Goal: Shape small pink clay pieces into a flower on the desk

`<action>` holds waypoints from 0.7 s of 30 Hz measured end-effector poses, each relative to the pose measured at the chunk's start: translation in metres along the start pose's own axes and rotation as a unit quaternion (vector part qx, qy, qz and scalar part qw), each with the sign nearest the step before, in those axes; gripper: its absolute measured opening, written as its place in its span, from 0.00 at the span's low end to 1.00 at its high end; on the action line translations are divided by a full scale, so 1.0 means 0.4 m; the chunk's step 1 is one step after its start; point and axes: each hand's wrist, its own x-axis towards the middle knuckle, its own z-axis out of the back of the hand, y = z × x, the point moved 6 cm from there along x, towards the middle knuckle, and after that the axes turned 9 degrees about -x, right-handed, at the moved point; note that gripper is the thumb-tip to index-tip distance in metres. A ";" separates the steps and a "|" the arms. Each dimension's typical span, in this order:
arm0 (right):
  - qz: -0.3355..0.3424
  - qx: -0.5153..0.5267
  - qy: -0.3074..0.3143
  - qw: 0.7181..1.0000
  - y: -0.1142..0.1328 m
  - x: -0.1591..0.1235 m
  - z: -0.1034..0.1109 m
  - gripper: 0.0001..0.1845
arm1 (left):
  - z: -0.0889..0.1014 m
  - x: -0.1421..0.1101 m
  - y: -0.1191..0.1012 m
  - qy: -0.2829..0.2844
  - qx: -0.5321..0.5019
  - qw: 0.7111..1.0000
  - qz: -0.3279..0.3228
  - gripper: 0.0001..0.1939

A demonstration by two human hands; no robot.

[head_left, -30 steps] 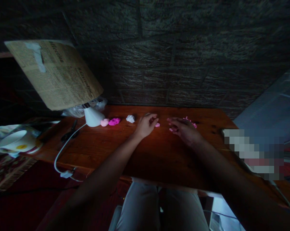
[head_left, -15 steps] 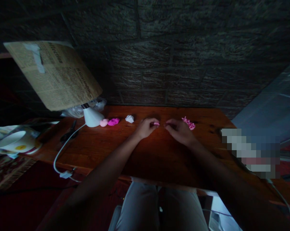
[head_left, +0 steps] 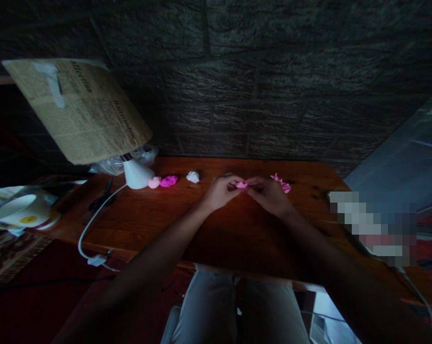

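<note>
Between my two hands is a small piece of pink modelling clay. My left hand pinches it from the left with thumb and fingertips. From the right, the fingertips of my right hand are closed on its other end. Just beyond my right hand lies a cluster of small pink clay pieces, partly hidden by that hand. Left of my hands sit a white clay lump, a magenta lump and a pale pink lump.
A lamp with a white base and newsprint shade stands at the left of the wooden table. Its cord crosses the table edge near dark scissors. A white cup is far left; a blurred-out object lies right.
My hands have come together. The right fingertips, apart from the pink clay before, now grip it too, and more of the piece shows between the hands.
</note>
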 end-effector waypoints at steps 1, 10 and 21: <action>0.004 0.004 0.003 1.000 0.003 0.000 0.001 0.10 | 0.000 -0.001 -0.001 -0.003 -0.001 1.000 0.000 0.07; 0.028 -0.081 -0.002 0.996 0.024 -0.004 0.013 0.08 | -0.007 -0.004 0.016 -0.018 -0.043 0.998 0.035 0.07; 0.037 -0.098 0.006 0.994 0.033 -0.001 0.021 0.06 | -0.017 -0.011 -0.018 0.013 -0.012 0.999 0.027 0.08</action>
